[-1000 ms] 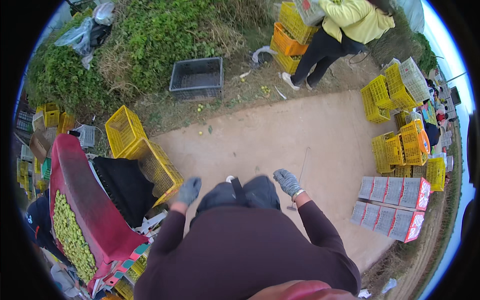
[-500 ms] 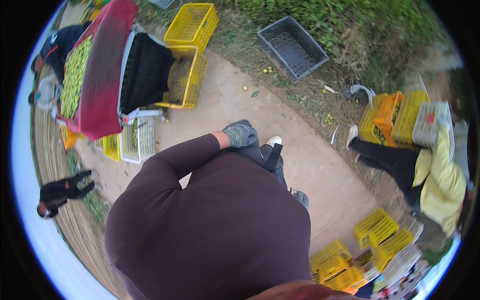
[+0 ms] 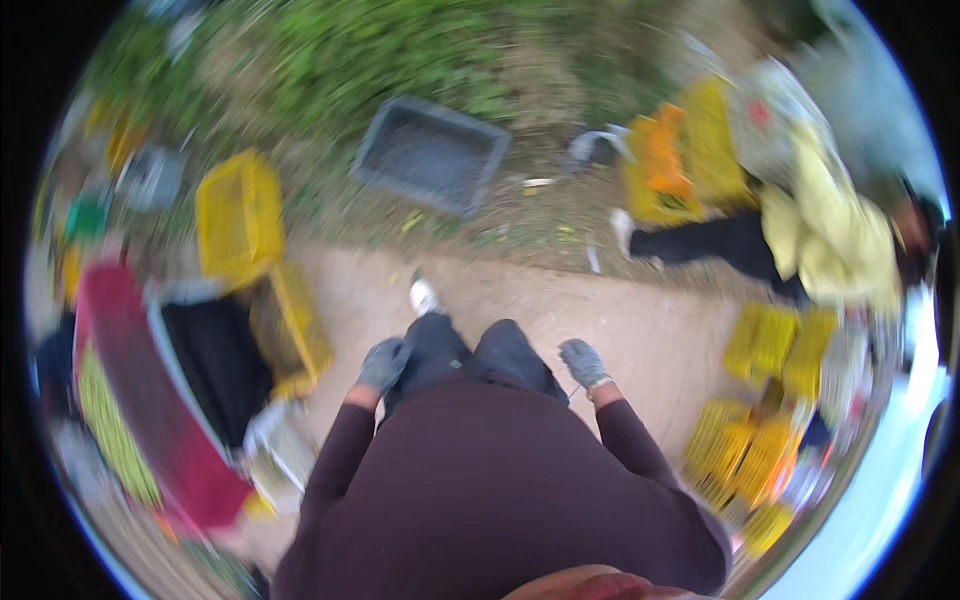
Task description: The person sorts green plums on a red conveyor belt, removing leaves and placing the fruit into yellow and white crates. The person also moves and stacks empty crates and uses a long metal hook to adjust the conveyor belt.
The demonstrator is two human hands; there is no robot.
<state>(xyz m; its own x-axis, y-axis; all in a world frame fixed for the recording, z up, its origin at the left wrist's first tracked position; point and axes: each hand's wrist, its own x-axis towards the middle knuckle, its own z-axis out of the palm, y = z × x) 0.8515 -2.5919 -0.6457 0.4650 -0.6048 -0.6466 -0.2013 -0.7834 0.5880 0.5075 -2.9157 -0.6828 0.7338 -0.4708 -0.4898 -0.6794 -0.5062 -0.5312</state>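
My gloved left hand hangs against my left thigh, its fingers smeared by motion. My gloved right hand hangs beside my right thigh with loose, slightly curved fingers; I see nothing in them. Left of my left hand are a yellow crate and black cloth. Farther left, green fruit lies in a heap along red fabric. A white shoe shows on the pale concrete ahead of me.
A dark plastic crate lies on the verge ahead. At upper right a person in yellow stands by stacked crates. More crates are piled at right, another yellow one at upper left. Plants border the path.
My view swung round and back between frames. My left hand left the front of my body for my left side; my right hand reappeared beside the thigh. The person in yellow has a pale crate at the stack.
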